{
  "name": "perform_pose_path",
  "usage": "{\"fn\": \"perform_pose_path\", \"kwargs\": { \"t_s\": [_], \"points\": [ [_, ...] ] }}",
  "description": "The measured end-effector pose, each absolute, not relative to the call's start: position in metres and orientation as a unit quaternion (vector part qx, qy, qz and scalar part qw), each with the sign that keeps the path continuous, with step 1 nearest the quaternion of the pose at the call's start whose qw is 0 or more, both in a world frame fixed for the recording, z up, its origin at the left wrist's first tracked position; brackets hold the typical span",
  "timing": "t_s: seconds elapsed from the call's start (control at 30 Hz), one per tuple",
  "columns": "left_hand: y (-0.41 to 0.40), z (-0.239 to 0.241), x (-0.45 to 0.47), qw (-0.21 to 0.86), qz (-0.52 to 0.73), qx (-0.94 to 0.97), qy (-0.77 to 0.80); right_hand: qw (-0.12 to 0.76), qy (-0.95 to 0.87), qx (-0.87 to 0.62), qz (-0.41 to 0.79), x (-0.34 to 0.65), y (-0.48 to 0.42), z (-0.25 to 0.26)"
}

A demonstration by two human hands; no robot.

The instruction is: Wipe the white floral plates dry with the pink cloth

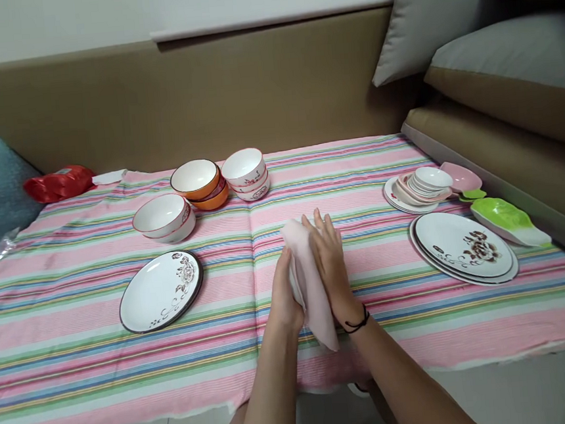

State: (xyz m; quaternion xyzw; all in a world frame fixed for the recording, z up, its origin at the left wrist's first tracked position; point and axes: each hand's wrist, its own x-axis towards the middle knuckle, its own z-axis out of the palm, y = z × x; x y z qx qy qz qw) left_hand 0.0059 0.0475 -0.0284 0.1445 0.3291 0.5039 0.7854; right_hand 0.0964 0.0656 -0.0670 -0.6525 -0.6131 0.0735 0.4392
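Note:
A pale pink cloth (pixel 311 279) hangs upright between my two hands, above the striped cover. My left hand (pixel 284 294) is closed around its left side, thumb towards the top. A whitish edge shows beside that palm; I cannot tell whether it is a dish or a fold. On the other side my right hand (pixel 330 264), with a black band at the wrist, presses against the cloth, its fingers long and pointing up. Whatever lies inside the cloth is hidden.
Left of my hands are flowered oval plates (pixel 158 292), white bowls (pixel 164 219), orange bowls (pixel 201 183) and more white bowls (pixel 245 174). To the right sit flowered plates (pixel 464 249), small stacked dishes (pixel 423 186) and a green leaf-shaped dish (pixel 505 219). Cushions (pixel 511 60) rise behind.

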Motion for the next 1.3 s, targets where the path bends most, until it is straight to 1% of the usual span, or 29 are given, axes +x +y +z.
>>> {"fn": "perform_pose_path", "kwargs": {
  "t_s": [0.1,0.2,0.3,0.37,0.43,0.47,0.57,0.63,0.67,0.73,0.83,0.9,0.97,1.03,1.13,1.2,1.3],
  "points": [
    [0.044,-0.03,0.003,0.772,0.484,0.214,0.351,0.497,-0.56,-0.66,0.062,0.112,0.074,-0.075],
    [0.043,-0.03,0.002,0.771,0.473,0.231,0.358,0.572,-0.489,-0.658,-0.001,0.115,0.075,-0.074],
    [0.043,-0.029,0.004,0.77,0.492,0.195,0.356,0.593,-0.485,-0.64,-0.054,0.109,0.068,-0.065],
    [0.046,-0.029,0.005,0.776,0.505,0.157,0.343,0.581,-0.536,-0.612,-0.036,0.102,0.062,-0.059],
    [0.05,-0.027,0.005,0.783,0.518,0.104,0.328,0.551,-0.608,-0.572,0.005,0.094,0.057,-0.055],
    [0.053,-0.027,0.004,0.787,0.521,0.079,0.32,0.52,-0.649,-0.555,0.022,0.09,0.055,-0.054],
    [0.061,-0.024,-0.003,0.787,0.535,0.048,0.304,0.392,-0.753,-0.527,0.046,0.078,0.05,-0.052],
    [0.064,-0.023,-0.007,0.781,0.546,0.056,0.299,0.338,-0.776,-0.53,0.051,0.072,0.048,-0.051],
    [0.064,-0.022,-0.008,0.779,0.548,0.064,0.299,0.331,-0.773,-0.539,0.052,0.07,0.049,-0.051],
    [0.064,-0.022,-0.01,0.783,0.535,0.083,0.308,0.348,-0.747,-0.565,0.044,0.07,0.052,-0.052],
    [0.061,-0.023,-0.01,0.786,0.51,0.097,0.335,0.421,-0.674,-0.606,0.036,0.077,0.061,-0.057],
    [0.061,-0.024,-0.01,0.769,0.533,0.096,0.34,0.469,-0.627,-0.618,0.063,0.084,0.067,-0.064],
    [0.062,-0.025,-0.012,0.742,0.577,0.097,0.328,0.487,-0.607,-0.619,0.107,0.088,0.07,-0.071],
    [0.066,-0.024,-0.015,0.727,0.606,0.094,0.311,0.475,-0.621,-0.61,0.134,0.087,0.067,-0.075],
    [0.07,-0.023,-0.021,0.719,0.625,0.059,0.298,0.428,-0.671,-0.592,0.125,0.075,0.055,-0.074],
    [0.07,-0.023,-0.024,0.74,0.605,0.043,0.29,0.391,-0.707,-0.581,0.1,0.065,0.047,-0.068],
    [0.067,-0.024,-0.025,0.783,0.559,0.07,0.262,0.354,-0.737,-0.573,0.06,0.055,0.042,-0.058]
  ]
}}
